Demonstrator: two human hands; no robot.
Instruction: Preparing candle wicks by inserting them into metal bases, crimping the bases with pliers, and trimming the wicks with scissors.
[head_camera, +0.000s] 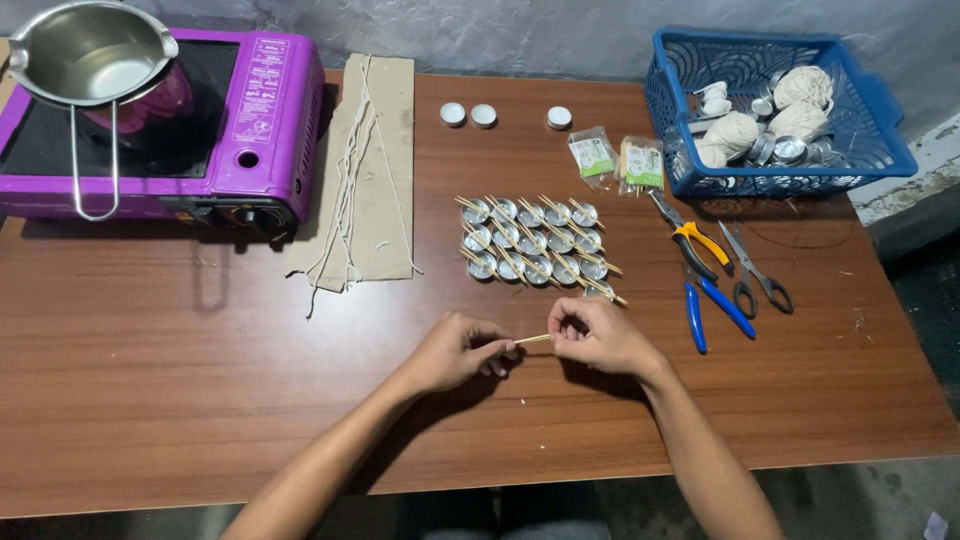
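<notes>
Both hands, left (462, 350) and right (596, 335), fingers pinched on apparently one thin wooden stick (532, 339) between them, above the table (200, 400).

Both bare forearms extend forward and converge, the left hand (462, 350) and right hand (597, 335) facing each other knuckles up, fingers curled inward, fingertips pinched and nearly meeting.

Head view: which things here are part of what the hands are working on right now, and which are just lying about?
In hand:
left hand
right hand
thin wooden stick, pinched between both
rows of small metal cups with sticks laid across

Lying about:
pliers
scissors
blue basket
purple stove
cardboard strip
</notes>
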